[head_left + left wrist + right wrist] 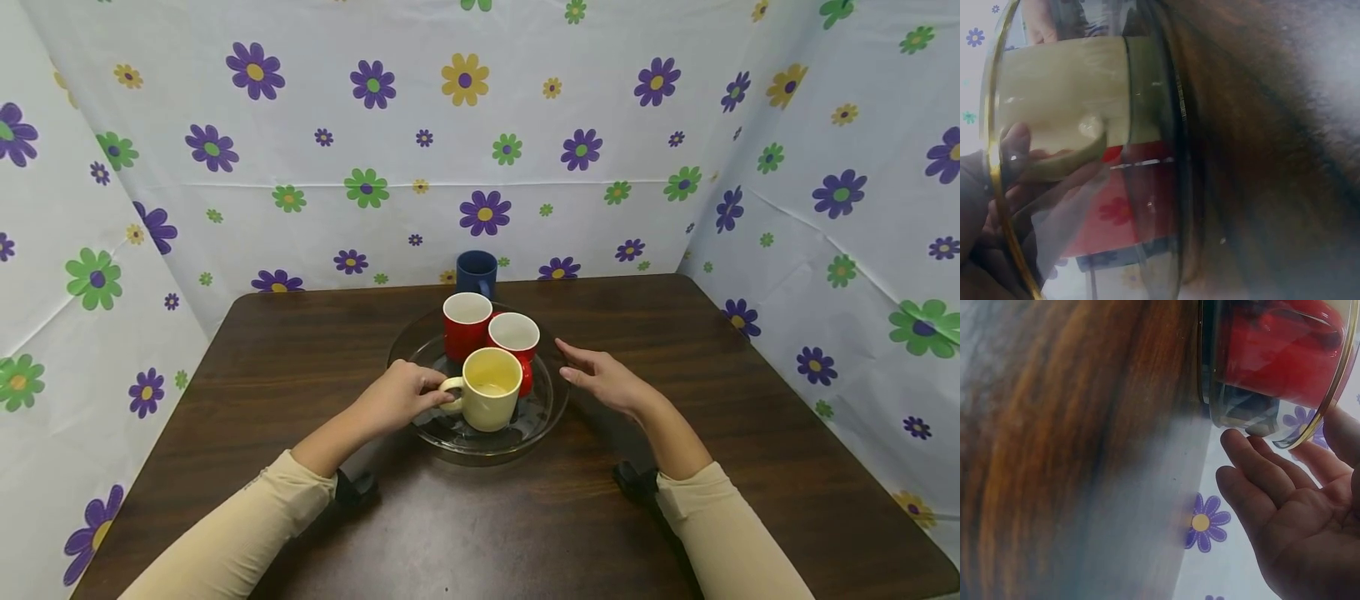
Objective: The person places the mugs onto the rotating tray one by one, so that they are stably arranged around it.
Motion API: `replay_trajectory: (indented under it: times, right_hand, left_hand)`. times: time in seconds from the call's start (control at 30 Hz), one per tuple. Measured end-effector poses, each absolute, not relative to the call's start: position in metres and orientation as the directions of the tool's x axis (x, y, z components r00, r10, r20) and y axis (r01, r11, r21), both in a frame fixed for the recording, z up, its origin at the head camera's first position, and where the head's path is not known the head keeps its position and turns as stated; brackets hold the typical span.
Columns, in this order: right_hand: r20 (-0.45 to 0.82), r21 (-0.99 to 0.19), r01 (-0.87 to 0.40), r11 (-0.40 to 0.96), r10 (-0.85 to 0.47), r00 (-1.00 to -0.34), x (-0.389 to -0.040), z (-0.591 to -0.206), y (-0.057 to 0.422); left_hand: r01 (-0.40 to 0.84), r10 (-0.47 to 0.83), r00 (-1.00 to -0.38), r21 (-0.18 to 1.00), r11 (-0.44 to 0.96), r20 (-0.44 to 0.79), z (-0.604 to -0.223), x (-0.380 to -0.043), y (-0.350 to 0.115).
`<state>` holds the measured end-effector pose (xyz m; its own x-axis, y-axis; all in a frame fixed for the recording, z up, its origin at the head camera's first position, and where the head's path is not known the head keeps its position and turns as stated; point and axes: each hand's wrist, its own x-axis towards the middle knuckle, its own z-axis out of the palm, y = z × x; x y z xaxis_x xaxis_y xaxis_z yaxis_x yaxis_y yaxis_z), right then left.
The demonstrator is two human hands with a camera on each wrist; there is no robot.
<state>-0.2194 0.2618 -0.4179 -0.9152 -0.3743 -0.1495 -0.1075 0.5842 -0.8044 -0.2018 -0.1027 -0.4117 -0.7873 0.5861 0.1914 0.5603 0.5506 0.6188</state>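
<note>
My left hand [401, 396] pinches the handle of a pale yellow mug [487, 408] between thumb and fingers. The mug stands upright at the near side of a round clear glass dish [483, 457] with a gold-coloured rim. Behind it in the dish are two red mugs with white insides, one on the left [461, 337] and one on the right [517, 335]. My right hand [606, 379] is at the dish's right edge, its fingers extended and loosely spread. In the right wrist view, the right fingers [1260, 472] lie close along the outside of the glass wall.
A dark blue mug [477, 271] stands at the far side of the dish, by the table's back edge. The brown wooden table [315, 350] has white flowered cloth [300, 150] hanging behind it and along both sides.
</note>
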Motion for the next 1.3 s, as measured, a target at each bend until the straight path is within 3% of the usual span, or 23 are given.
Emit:
replay_trajectory:
  times: [0.2,0.8,1.3]
  right_hand:
    - [-0.136,-0.805,-0.123,0.58,-0.382,-0.914,-0.22,-0.417,0.261]
    - [-0.169,-0.787,-0.09,0.611,-0.354,-0.92,-0.218,-0.419,0.263]
    - [-0.16,-0.792,-0.103,0.601,-0.368,-0.916,-0.219,-0.419,0.262]
  left_hand:
    - [0.542,0.519,-0.82,0.622,0.565,0.242,-0.414,-0.201,-0.103]
    - [0.56,0.576,-0.788,0.639,0.527,0.217,-0.415,-0.206,-0.103]
    - [0.586,0.598,-0.778,0.568,0.577,0.195,-0.399,-0.215,-0.114]
